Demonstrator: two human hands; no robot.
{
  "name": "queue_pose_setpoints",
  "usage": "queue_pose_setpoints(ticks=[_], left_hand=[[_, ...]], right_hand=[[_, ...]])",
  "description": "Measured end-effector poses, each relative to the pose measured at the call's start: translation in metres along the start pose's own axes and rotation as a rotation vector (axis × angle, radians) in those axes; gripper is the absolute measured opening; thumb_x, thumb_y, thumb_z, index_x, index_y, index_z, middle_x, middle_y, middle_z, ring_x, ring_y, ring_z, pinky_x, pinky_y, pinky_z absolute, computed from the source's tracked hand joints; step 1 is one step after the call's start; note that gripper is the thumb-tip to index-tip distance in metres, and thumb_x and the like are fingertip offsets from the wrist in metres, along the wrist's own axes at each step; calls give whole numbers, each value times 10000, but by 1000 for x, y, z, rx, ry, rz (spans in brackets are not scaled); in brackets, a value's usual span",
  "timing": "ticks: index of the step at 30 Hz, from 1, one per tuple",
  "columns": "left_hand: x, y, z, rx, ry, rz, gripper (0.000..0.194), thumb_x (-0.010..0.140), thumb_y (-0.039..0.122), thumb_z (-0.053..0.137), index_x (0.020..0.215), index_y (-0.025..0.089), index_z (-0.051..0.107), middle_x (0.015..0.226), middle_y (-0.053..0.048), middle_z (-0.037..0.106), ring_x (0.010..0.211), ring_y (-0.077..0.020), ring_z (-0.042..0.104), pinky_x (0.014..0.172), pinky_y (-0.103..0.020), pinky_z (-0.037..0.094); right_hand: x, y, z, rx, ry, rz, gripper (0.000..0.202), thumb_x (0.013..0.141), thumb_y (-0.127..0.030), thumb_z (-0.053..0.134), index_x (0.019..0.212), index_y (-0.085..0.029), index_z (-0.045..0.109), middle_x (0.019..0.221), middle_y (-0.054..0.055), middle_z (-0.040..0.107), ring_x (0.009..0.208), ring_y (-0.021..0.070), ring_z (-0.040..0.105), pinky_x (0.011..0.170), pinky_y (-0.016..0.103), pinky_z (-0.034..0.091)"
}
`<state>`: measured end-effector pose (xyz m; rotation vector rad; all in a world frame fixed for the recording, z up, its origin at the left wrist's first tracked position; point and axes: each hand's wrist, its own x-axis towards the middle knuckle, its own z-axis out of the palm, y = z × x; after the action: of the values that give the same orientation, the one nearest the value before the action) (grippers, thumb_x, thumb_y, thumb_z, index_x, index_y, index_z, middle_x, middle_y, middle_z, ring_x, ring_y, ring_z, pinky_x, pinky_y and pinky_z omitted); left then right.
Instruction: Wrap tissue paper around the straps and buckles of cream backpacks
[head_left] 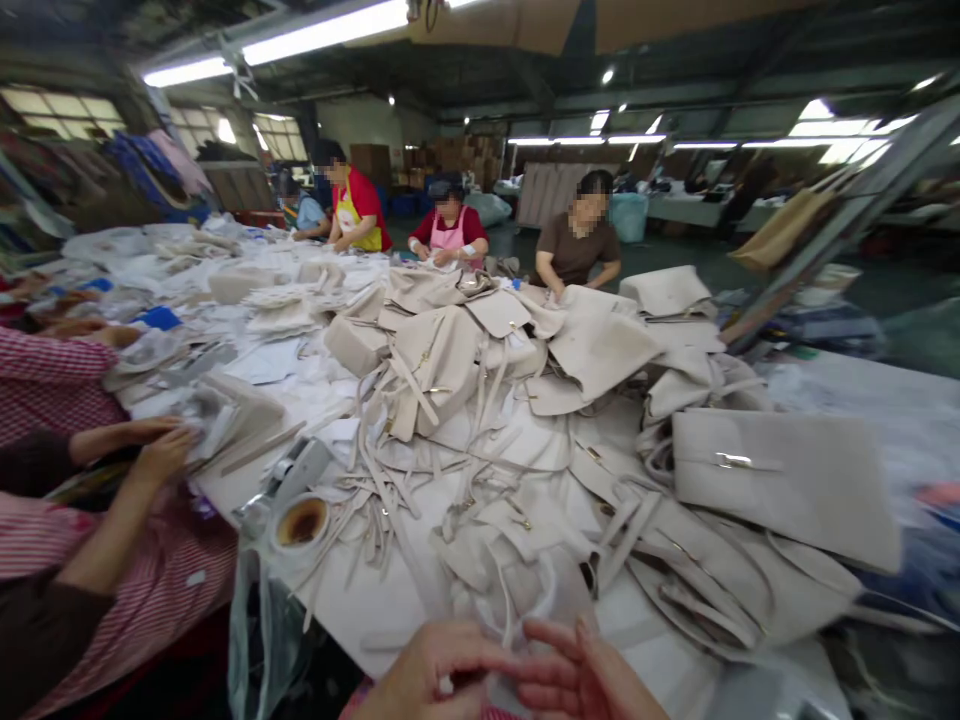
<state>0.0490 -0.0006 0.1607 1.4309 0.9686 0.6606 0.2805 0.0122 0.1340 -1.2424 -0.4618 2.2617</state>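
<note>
At the bottom edge, close to my body, my left hand (444,672) curls its fingers together. What they hold, if anything, is too blurred to make out. Facing it, almost touching, my right hand (574,672) has its fingers stretched and apart, with nothing visible in its grip. Just beyond both hands lie a thin beige strap (504,600) and a beige bag piece with a flap (517,520). A beige handbag with a gold clasp (780,480) lies on other bags to the right.
Beige bags (442,350) are heaped across the white table (352,625). Loose straps (375,510) lie near a cup with brown residue (301,522). A co-worker's hands (161,450) work at the left, beside a hanging plastic bag (259,620). Several people sit or stand opposite.
</note>
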Motion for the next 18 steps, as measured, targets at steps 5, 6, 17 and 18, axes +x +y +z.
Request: queue_pose_setpoints(ticks=[5,6,17,18], left_hand=[[31,-20,40,154,-341,155,318,880,514,498,849,319,748,753,-29,694,708,-196,627,667,-318,485],[34,-24,44,161,-348,154,322,879,524,497,853,314,741,739,-25,687,678,-186,617,645,-314,483],[44,-16,35,406,232,38,372,824,297,531,1180,233,619,1162,-133,634,1097,-291,542,976,-398,398],[46,-16,35,451,271,-8,340,817,288,526,1131,223,636,1163,-137,630,1116,-301,528,995,-411,378]], right_hand=[[0,5,26,242,23,-165,557,629,-465,850,1044,-149,652,917,119,769,809,198,727,666,247,527],[-1,6,26,257,41,-188,511,620,-397,873,1010,-146,660,902,106,768,759,174,721,642,230,521],[-23,20,-40,-175,267,-353,642,636,-759,655,808,-141,680,671,-5,599,390,8,309,335,150,135],[-21,26,-46,-278,251,-306,653,633,-778,635,760,-139,676,629,-5,575,406,23,348,341,157,148]])
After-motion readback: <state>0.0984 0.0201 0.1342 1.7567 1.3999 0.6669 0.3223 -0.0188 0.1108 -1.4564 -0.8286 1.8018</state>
